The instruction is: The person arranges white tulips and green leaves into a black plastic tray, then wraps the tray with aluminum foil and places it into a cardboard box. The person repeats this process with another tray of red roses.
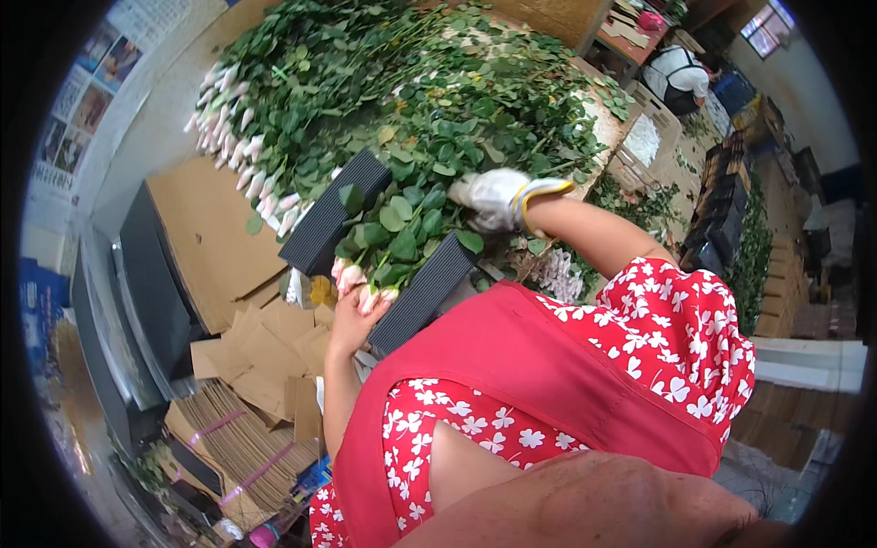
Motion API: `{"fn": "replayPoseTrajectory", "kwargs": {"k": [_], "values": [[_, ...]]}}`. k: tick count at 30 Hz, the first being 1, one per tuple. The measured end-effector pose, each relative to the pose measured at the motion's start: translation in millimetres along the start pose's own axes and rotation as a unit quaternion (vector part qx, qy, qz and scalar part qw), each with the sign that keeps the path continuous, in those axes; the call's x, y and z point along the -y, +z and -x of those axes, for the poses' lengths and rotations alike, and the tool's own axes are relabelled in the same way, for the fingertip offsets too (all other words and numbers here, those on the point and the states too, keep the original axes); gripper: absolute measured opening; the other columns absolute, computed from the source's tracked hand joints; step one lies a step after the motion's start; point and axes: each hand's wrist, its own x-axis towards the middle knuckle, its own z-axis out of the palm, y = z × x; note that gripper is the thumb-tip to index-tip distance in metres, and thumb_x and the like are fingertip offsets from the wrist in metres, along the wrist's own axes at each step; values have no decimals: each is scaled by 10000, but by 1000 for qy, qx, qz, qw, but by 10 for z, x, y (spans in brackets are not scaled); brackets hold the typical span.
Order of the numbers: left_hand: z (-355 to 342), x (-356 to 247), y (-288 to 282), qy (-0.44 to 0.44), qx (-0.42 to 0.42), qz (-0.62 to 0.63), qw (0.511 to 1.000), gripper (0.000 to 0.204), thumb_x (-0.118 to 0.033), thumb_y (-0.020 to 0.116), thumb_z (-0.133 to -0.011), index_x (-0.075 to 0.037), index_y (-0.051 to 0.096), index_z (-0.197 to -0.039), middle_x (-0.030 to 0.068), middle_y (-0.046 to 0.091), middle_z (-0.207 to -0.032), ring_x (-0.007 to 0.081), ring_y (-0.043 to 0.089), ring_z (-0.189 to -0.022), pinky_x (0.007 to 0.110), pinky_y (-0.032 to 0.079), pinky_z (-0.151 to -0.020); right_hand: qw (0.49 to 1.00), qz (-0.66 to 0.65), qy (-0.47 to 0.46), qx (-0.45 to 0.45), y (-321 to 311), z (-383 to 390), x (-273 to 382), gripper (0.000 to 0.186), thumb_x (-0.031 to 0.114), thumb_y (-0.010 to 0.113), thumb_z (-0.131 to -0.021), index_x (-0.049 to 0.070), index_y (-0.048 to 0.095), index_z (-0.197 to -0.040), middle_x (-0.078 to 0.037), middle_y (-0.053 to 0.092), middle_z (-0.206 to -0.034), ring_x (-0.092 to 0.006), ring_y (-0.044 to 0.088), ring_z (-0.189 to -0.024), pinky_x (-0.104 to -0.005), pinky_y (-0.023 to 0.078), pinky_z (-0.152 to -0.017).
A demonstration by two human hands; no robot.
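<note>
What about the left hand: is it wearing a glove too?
No, the left hand is bare against the pink roses, while the right hand wears a white glove with yellow trim.

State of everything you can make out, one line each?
Left hand: bare, touching the roses
Right hand: gloved, motion-blurred, over leafy stems; grip unclear
Roses: pink, between the ribbed pieces
Ribbed pieces: dark, set apart
Rose heap: piled, leaves on
Cardboard bundle: strapped
Loose cardboard: scattered, overlapping
</note>
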Motion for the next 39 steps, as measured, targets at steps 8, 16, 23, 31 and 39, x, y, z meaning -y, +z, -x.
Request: {"fn": "replayPoseTrajectory", "kwargs": {"k": [8,16,23,31,39], "values": [[-80,427,-301,100,-49,-97,989,248,-43,736,-769,1,645,-996,81,660,-885,176,614,-810,305,498,-786,998,43,25,-32,-280,155,508,249,111,707,-664,89,646,-905,-136,695,-917,-344,691,-852,-463,550,-650],[-101,280,-222,115,-31,-233,965,276,-235,809,-779,-30,628,-813,134,646,-876,293,623,-888,372,499,-830,987,-66,-34,-141,-188,41,257,157,170,603,-813,88,632,-943,-148,657,-810,-346,649,-737,-434,530,-625],[-163,360,-152,178,-73,-216,957,280,-297,809,-741,-102,684,-899,100,632,-1108,350,489,-1114,427,408,-990,954,-112,-264,-85,-401,-585,1338,252,255,633,-842,75,660,-1016,-159,698,-945,-354,674,-862,-433,548,-757],[66,397,-108,99,-66,-147,982,376,-263,816,-742,-167,726,-1095,69,618,-1156,292,475,-1159,378,415,-1011,959,-82,-170,-212,-1512,-729,1330,209,263,679,-841,125,719,-992,-103,710,-825,-266,681,-714,-379,543,-666],[42,378,-77,117,-74,-126,982,337,-261,790,-757,-186,735,-1081,50,650,-1154,284,494,-1124,377,435,-980,956,-32,-291,-22,-565,-792,1522,162,207,568,-879,85,653,-815,-149,673,-842,-343,634,-741,-428,514,-667]]}}
